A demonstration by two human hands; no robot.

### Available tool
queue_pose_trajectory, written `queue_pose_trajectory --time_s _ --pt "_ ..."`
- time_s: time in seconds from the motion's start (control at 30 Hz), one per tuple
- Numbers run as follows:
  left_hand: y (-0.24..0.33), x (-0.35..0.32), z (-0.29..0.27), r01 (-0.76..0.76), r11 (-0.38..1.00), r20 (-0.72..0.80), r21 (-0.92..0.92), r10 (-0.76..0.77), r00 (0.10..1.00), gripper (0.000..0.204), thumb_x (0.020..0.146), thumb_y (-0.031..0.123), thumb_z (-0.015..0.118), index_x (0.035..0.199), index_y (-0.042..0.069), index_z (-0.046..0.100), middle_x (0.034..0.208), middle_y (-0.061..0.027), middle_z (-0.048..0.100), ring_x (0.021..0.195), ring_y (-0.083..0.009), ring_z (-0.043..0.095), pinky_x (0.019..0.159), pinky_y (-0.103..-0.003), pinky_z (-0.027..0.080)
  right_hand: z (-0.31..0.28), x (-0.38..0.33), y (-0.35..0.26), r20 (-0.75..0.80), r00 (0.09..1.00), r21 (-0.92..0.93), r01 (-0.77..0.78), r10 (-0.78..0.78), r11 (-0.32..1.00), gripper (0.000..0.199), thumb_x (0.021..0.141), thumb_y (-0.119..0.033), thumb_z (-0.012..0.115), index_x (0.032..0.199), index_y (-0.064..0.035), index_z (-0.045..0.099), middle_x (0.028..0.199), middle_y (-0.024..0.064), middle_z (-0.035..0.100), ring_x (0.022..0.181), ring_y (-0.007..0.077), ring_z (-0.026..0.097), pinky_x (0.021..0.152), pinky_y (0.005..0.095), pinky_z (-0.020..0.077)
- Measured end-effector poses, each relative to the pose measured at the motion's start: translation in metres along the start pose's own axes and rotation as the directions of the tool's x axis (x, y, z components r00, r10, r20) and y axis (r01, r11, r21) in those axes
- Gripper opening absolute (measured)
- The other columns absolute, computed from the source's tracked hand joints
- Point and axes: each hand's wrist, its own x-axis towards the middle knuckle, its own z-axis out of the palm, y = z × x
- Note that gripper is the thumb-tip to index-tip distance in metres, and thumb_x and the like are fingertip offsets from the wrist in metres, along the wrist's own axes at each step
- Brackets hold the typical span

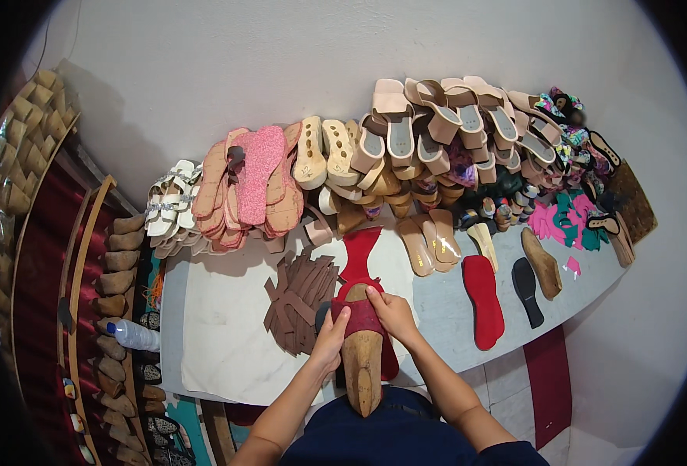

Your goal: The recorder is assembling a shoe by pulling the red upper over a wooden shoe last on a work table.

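Note:
A wooden shoe last (363, 365) is held in front of me, its narrower end toward my body. A dark red upper strap (359, 317) wraps across it. My left hand (328, 340) is closed on the left side of the last, thumb on the strap. My right hand (392, 315) grips the right side, thumb near the strap's far edge. Bright red material (390, 363) shows beside the last, partly hidden. Just beyond lies a cut red piece (361, 250). Left of my hands is a heap of brown strips (300, 299).
Pink-beige heeled sandals (399, 136) pile up along the wall, beside pink and brown soles (262, 175). On the right lie red insoles (481, 303), a black sole (526, 291) and another wooden last (543, 264). A water bottle (135, 335) and shelved lasts (118, 260) stand left.

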Motion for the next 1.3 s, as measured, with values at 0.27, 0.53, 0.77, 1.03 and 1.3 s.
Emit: queue_pose_trajectory --time_s 0.27,0.53,0.77,1.03,1.3 --pt "0.000 -0.004 -0.003 -0.001 0.999 0.014 0.044 0.000 1.000 0.044 0.091 0.040 0.036 0.122 0.008 0.030 0.117 -0.0086 0.044 0.110 -0.0174 0.042 0.093 -0.032 0.034 0.005 0.002 0.008 0.018 0.997 0.358 0.058 -0.069 0.932 0.053 0.086 -0.045 0.047 0.056 -0.0006 0.050 0.048 -0.0008 0.043 0.049 0.0073 0.038 0.045 0.0261 0.0325" --pt "0.004 -0.007 -0.012 0.216 0.952 0.292 -0.216 -0.148 0.945 0.046 0.093 0.040 0.025 0.128 0.010 0.027 0.125 -0.0069 0.039 0.116 -0.0182 0.040 0.096 -0.035 0.033 -0.002 -0.007 0.007 0.029 0.992 0.584 0.084 -0.124 0.807 0.041 0.087 -0.036 0.050 0.069 0.0002 0.059 0.059 -0.0034 0.051 0.056 0.0043 0.042 0.051 0.0212 0.0362" --pt "0.000 0.005 -0.017 -0.094 0.989 0.103 -0.116 0.106 0.989 0.034 0.092 0.026 0.039 0.117 0.002 0.043 0.110 -0.0058 0.051 0.103 -0.0131 0.048 0.087 -0.027 0.039 0.000 -0.001 0.020 0.079 0.987 0.552 0.072 -0.138 0.831 0.040 0.087 -0.035 0.050 0.075 0.0024 0.060 0.063 -0.0030 0.054 0.059 0.0039 0.044 0.053 0.0208 0.0377" --pt "0.024 0.010 -0.027 -0.239 0.865 0.154 0.441 0.189 0.970 0.031 0.090 0.022 0.047 0.096 -0.006 0.059 0.088 -0.0035 0.061 0.079 -0.0073 0.053 0.073 -0.021 0.042 0.002 0.007 0.022 0.133 0.977 0.652 0.038 -0.164 0.757 0.037 0.089 -0.034 0.048 0.073 -0.0017 0.059 0.064 -0.0045 0.051 0.058 0.0030 0.043 0.054 0.0188 0.0364" --pt "0.012 -0.002 -0.003 -0.059 0.990 0.104 0.127 0.046 0.994 0.030 0.088 0.016 0.049 0.111 -0.003 0.048 0.104 -0.0076 0.056 0.093 -0.0107 0.053 0.083 -0.024 0.041 0.002 0.004 0.028 0.168 0.978 0.692 -0.028 -0.123 0.721 0.038 0.089 -0.034 0.046 0.082 0.0007 0.060 0.073 -0.0012 0.057 0.064 0.0041 0.048 0.060 0.0188 0.0405"
